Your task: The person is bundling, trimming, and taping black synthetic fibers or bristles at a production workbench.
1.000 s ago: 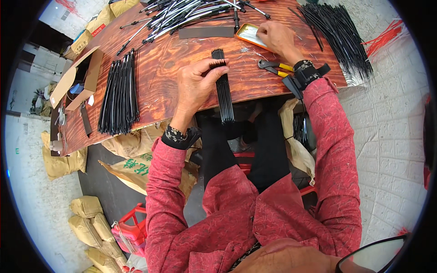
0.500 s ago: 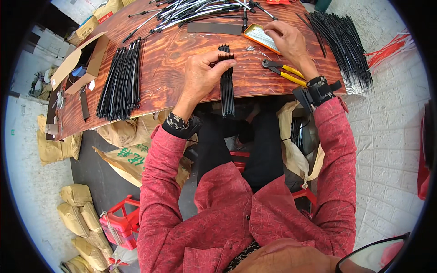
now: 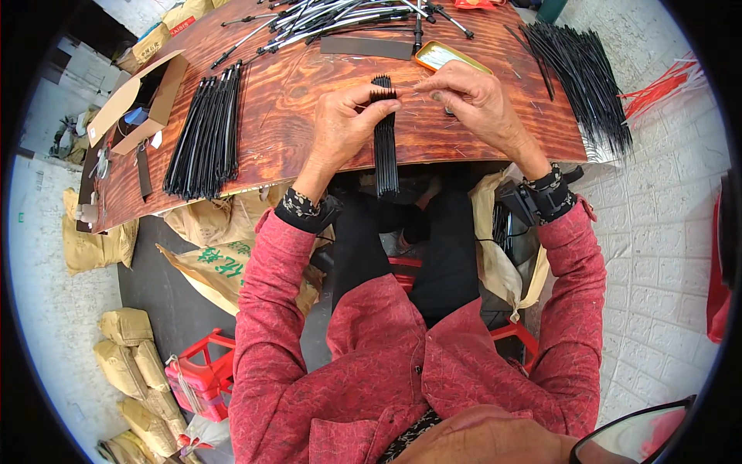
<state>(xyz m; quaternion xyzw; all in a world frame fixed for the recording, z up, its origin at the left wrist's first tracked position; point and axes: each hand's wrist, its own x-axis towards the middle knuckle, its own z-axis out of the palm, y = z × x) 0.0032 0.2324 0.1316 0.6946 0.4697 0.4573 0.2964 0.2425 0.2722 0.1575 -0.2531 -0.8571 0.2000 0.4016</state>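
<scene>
My left hand (image 3: pixel 345 125) is closed around a flat row of thin black rods (image 3: pixel 386 158), gripped near their far ends. The lower part of the row reaches past the table edge above my lap. Just right of the rod tips, my right hand (image 3: pixel 478 104) is pinched, its fingertips close to my left thumb; what they hold is too small to make out. Beyond this hand lies a shallow orange-rimmed tray (image 3: pixel 421 56) with thin pale pieces in it. The yellow-handled pliers are almost wholly hidden under my right hand.
Bundled black rods (image 3: pixel 205 127) lie at the left, beside an open cardboard box (image 3: pixel 158 100). Silver and black rods (image 3: pixel 340 23) are heaped at the back, near a dark flat bar (image 3: pixel 367 47). More black strips (image 3: pixel 580 77) cover the right corner. Paper sacks (image 3: pixel 216 263) stand below.
My right hand has come from the tray leftward and nearer, up to the rod tips, and now covers the pliers. My left hand keeps its hold on the rods, almost unmoved.
</scene>
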